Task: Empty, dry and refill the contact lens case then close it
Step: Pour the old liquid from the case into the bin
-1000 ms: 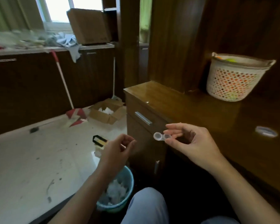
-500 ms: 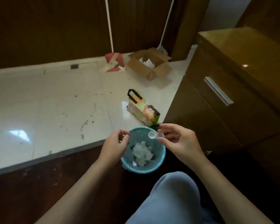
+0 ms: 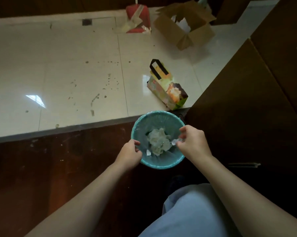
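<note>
Contact lens case (image 3: 176, 141), clear plastic, sits pinched in the right hand (image 3: 192, 142), poking out past the fingertips toward the left, directly over the open teal bin (image 3: 159, 165). It looks tipped down into the bin, but it's too small and blurred to tell the angle or whether anything's pouring. Crumpled tissue (image 3: 159, 141) lies in the bin just left of the right hand's fingertips. Left hand (image 3: 129, 153) has fingers curled at the bin's near-left rim; can't tell if it grips the rim or holds sth small, maybe the caps.

Step in hand, I'd say: emptying. To do it well: keep the case well inside the rim, turn both wells fully face down, give a short shake so drops land on the tissue, not the floor, and keep the pinch firm bc wet plastic slips.

Vs 0.5 s ago: right hand has rolled knuckles-up, so the case went from wells-up to turned over. Left hand's about where it was. View has dropped to look straight down.

Beyond the bin: a printed gift bag (image 3: 167, 89), then a cardboard box (image 3: 185, 23).
</note>
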`<state>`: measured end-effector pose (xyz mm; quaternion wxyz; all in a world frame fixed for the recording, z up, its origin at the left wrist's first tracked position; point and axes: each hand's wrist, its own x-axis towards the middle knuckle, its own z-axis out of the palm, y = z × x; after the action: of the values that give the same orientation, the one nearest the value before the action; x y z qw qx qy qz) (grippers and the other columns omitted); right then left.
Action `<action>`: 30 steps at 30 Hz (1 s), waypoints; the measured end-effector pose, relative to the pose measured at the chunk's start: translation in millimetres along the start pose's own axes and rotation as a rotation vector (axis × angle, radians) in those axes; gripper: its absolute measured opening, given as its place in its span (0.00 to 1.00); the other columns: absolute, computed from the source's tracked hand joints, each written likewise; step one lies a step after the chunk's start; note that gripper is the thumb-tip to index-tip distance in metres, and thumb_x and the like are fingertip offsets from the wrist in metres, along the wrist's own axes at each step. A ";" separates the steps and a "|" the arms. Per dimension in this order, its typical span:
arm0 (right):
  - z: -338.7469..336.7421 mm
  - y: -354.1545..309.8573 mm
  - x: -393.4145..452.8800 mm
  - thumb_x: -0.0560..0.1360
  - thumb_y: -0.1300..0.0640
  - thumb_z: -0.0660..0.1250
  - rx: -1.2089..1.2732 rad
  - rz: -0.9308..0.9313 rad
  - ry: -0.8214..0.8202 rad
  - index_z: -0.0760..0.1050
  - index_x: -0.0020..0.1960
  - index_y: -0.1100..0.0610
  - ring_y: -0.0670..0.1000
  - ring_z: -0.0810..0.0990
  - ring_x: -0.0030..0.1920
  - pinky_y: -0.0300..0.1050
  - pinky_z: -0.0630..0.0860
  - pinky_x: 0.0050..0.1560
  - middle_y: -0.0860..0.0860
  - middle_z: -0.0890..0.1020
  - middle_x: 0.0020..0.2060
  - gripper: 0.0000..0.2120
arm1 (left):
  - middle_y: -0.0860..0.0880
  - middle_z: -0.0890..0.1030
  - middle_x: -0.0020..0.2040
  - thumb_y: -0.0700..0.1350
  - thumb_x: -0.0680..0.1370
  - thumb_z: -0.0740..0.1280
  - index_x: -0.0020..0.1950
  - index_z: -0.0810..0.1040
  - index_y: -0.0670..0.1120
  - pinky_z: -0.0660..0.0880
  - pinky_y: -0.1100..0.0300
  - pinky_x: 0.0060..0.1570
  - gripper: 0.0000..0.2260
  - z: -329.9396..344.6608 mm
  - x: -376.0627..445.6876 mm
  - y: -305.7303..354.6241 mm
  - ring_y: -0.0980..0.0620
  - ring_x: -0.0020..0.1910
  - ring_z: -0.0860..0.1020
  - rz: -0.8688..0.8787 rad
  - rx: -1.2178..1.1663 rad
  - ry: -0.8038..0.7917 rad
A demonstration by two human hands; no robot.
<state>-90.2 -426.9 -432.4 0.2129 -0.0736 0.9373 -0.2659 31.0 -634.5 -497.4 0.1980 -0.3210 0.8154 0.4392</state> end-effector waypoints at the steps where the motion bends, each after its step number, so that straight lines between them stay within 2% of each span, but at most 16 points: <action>1: 4.1 1.6 4.4 0.75 0.60 0.79 -0.007 0.052 -0.005 0.78 0.69 0.57 0.51 0.84 0.52 0.49 0.84 0.57 0.50 0.84 0.50 0.24 | 0.53 0.81 0.47 0.40 0.79 0.67 0.66 0.75 0.47 0.67 0.70 0.33 0.15 1.5 1.7 -0.9 0.59 0.41 0.78 -0.001 0.003 -0.002; 5: 15.2 4.3 14.4 0.73 0.60 0.81 -0.069 0.145 -0.013 0.76 0.65 0.57 0.54 0.84 0.50 0.53 0.86 0.53 0.51 0.83 0.47 0.24 | 0.52 0.80 0.50 0.40 0.79 0.66 0.66 0.75 0.47 0.69 0.66 0.36 0.16 6.2 6.5 2.1 0.57 0.43 0.78 0.009 0.008 -0.008; 8: 17.4 5.5 17.8 0.73 0.60 0.81 -0.071 0.174 0.001 0.75 0.64 0.56 0.54 0.85 0.50 0.52 0.86 0.52 0.50 0.82 0.47 0.24 | 0.53 0.79 0.50 0.40 0.79 0.66 0.66 0.75 0.48 0.68 0.67 0.36 0.15 9.2 8.5 6.1 0.58 0.42 0.77 0.021 0.012 -0.017; 11: 16.3 6.8 21.3 0.75 0.61 0.79 0.021 0.167 0.014 0.75 0.66 0.53 0.48 0.83 0.47 0.45 0.82 0.46 0.48 0.81 0.45 0.23 | 0.54 0.79 0.49 0.40 0.79 0.66 0.65 0.76 0.49 0.68 0.68 0.34 0.14 10.8 10.1 8.7 0.59 0.41 0.77 0.030 0.007 -0.022; 16: 10.9 3.8 24.0 0.75 0.60 0.78 0.077 0.102 0.090 0.79 0.60 0.54 0.40 0.80 0.42 0.31 0.72 0.37 0.45 0.81 0.44 0.16 | 0.55 0.80 0.49 0.41 0.79 0.66 0.63 0.76 0.50 0.69 0.66 0.35 0.13 11.7 10.4 9.4 0.59 0.42 0.78 0.021 -0.026 -0.027; 18: 8.7 -0.3 25.6 0.74 0.59 0.79 0.086 0.089 0.116 0.80 0.59 0.55 0.40 0.80 0.42 0.29 0.72 0.39 0.45 0.82 0.44 0.15 | 0.55 0.80 0.50 0.41 0.79 0.66 0.63 0.76 0.51 0.69 0.67 0.35 0.13 11.7 9.9 9.5 0.59 0.42 0.78 0.019 -0.031 -0.033; 20: 5.6 -4.9 25.8 0.74 0.59 0.79 0.064 0.058 0.139 0.82 0.58 0.56 0.44 0.83 0.45 0.33 0.78 0.45 0.46 0.84 0.45 0.14 | 0.55 0.80 0.50 0.41 0.79 0.66 0.63 0.76 0.51 0.70 0.67 0.35 0.13 11.5 9.6 9.7 0.59 0.42 0.79 0.017 -0.037 -0.041; 23: 2.9 -13.1 19.8 0.76 0.63 0.76 -0.042 -0.112 0.135 0.81 0.61 0.57 0.51 0.84 0.51 0.48 0.84 0.55 0.50 0.84 0.51 0.14 | 0.55 0.80 0.51 0.41 0.79 0.66 0.64 0.76 0.51 0.70 0.65 0.36 0.14 9.1 9.8 10.0 0.59 0.43 0.79 0.017 -0.042 -0.038; 25: 4.8 -17.9 13.7 0.77 0.69 0.72 -0.236 -0.317 0.069 0.77 0.61 0.57 0.56 0.83 0.52 0.54 0.83 0.53 0.53 0.83 0.53 0.16 | 0.55 0.80 0.52 0.41 0.79 0.66 0.64 0.77 0.51 0.71 0.65 0.38 0.14 7.3 10.4 10.6 0.59 0.45 0.78 0.018 -0.043 -0.032; 27: 9.1 -22.4 8.0 0.75 0.72 0.71 -0.490 -0.499 -0.027 0.74 0.63 0.56 0.56 0.82 0.49 0.50 0.80 0.45 0.52 0.80 0.53 0.20 | 0.54 0.81 0.53 0.41 0.79 0.66 0.64 0.77 0.50 0.70 0.66 0.39 0.14 5.4 10.9 11.4 0.59 0.45 0.78 0.026 -0.038 -0.024; 30: 9.7 -29.9 6.9 0.74 0.72 0.72 -0.662 -0.583 -0.092 0.70 0.65 0.54 0.52 0.81 0.48 0.44 0.71 0.38 0.49 0.77 0.54 0.25 | 0.52 0.81 0.55 0.41 0.80 0.66 0.64 0.77 0.50 0.71 0.66 0.39 0.13 2.3 11.6 13.2 0.58 0.45 0.78 0.029 -0.032 -0.013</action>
<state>-91.4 -458.4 -426.5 0.1355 -0.4109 0.9015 0.0034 13.5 -631.2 -497.8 0.1918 -0.3094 0.8114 0.4573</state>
